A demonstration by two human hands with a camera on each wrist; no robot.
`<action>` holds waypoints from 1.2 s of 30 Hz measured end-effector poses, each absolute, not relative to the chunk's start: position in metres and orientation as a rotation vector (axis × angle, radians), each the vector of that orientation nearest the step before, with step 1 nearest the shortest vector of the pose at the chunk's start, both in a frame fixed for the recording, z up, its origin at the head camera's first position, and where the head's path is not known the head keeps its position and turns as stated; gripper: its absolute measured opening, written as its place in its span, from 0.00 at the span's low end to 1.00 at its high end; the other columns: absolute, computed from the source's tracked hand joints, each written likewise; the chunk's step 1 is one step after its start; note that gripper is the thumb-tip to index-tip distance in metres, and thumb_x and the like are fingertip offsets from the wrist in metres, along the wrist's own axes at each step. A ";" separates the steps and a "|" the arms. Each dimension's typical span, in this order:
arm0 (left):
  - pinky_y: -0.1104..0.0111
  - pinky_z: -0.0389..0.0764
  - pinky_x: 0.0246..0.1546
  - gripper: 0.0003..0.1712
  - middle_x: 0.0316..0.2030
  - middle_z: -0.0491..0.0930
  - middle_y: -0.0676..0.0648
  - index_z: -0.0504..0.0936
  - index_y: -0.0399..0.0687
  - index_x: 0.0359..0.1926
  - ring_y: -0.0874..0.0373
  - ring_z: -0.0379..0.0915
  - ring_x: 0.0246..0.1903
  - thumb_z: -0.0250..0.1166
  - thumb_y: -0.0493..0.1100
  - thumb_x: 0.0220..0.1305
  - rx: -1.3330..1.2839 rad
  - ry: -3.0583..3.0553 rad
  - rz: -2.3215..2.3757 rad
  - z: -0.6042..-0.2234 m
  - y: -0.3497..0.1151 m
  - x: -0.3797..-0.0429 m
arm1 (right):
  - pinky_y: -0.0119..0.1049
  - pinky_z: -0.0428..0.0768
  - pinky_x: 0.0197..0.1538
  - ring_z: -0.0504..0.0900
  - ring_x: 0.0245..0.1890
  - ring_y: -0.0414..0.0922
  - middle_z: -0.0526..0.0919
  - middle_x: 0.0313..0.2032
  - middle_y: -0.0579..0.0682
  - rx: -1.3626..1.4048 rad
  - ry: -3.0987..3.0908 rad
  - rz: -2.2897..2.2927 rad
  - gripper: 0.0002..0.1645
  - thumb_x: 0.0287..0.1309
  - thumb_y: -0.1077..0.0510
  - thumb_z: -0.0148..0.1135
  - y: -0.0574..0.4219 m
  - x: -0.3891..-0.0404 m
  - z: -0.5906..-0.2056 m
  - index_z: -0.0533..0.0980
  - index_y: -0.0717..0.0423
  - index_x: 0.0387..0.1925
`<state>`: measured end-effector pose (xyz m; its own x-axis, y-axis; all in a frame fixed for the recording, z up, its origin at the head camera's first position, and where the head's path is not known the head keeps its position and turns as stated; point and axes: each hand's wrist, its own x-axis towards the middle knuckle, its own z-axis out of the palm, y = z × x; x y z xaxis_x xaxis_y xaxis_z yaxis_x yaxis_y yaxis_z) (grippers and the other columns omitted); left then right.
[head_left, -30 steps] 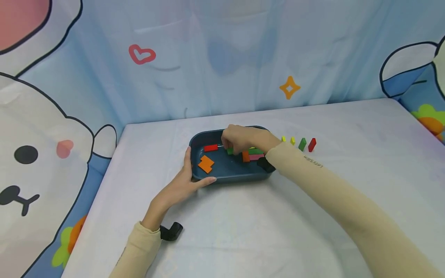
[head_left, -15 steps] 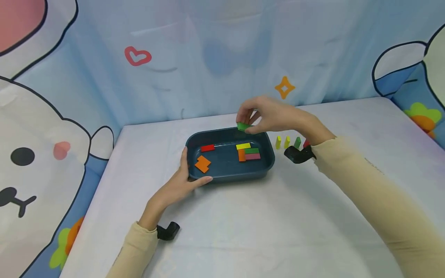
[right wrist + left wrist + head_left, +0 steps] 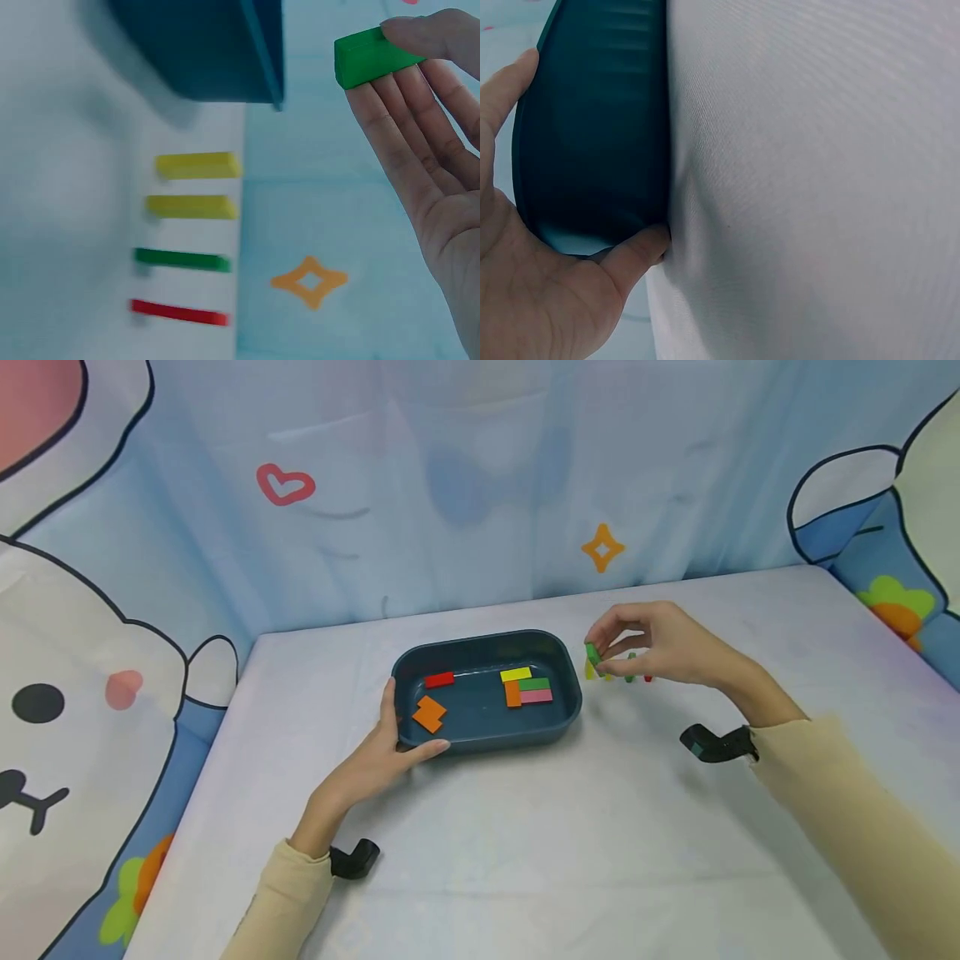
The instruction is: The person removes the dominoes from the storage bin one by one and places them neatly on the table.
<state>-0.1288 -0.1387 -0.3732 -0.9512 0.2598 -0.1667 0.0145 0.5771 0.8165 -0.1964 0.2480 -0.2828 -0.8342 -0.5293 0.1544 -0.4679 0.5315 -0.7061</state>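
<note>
My right hand (image 3: 667, 642) pinches a green block (image 3: 367, 60) between thumb and fingertips, in the air just right of the dark blue tray (image 3: 480, 720). Below and behind it a short row stands upright on the table: two yellow blocks (image 3: 199, 166), a green one (image 3: 182, 259) and a red one (image 3: 180, 311), partly hidden by the hand in the head view. My left hand (image 3: 369, 770) grips the tray's left end, thumb along the front wall and fingers round the side. Inside lie a red block (image 3: 439, 680) and overlapping orange blocks (image 3: 429, 715).
At the tray's right, a yellow block (image 3: 516, 674), a green block (image 3: 535, 683), a pink block (image 3: 536, 696) and an orange block (image 3: 513, 694) lie together. A white cloth covers the table (image 3: 525, 835); a printed blue curtain (image 3: 450, 527) hangs behind it.
My right hand has lifted the green block out of the tray and carried it right, over the standing row. The left hand keeps its hold on the tray.
</note>
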 end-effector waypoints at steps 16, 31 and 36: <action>0.44 0.47 0.73 0.70 0.78 0.30 0.49 0.14 0.72 0.71 0.50 0.33 0.77 0.65 0.71 0.55 0.225 2.536 1.317 -0.372 -0.141 -0.128 | 0.30 0.83 0.47 0.80 0.42 0.45 0.80 0.42 0.53 -0.836 2.646 -1.229 0.16 0.50 0.70 0.68 0.253 -0.190 -0.350 0.76 0.60 0.42; 0.43 0.48 0.73 0.70 0.78 0.29 0.49 0.14 0.73 0.71 0.50 0.34 0.77 0.66 0.71 0.54 0.229 2.536 1.321 -0.372 -0.139 -0.128 | 0.30 0.83 0.48 0.80 0.42 0.43 0.78 0.42 0.54 -0.786 2.597 -1.261 0.16 0.49 0.73 0.66 0.253 -0.191 -0.364 0.74 0.61 0.40; 0.44 0.47 0.73 0.70 0.78 0.29 0.50 0.15 0.77 0.70 0.52 0.32 0.77 0.66 0.72 0.52 0.221 2.532 1.335 -0.372 -0.139 -0.127 | 0.31 0.84 0.47 0.80 0.42 0.43 0.79 0.41 0.54 -0.770 2.637 -1.231 0.16 0.48 0.73 0.67 0.252 -0.191 -0.363 0.74 0.61 0.40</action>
<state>-0.1272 -0.1391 -0.3725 -0.9519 0.2579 -0.1656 0.0090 0.5635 0.8261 -0.1913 0.2515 -0.3633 -0.8610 -0.4999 0.0935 -0.3927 0.5367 -0.7468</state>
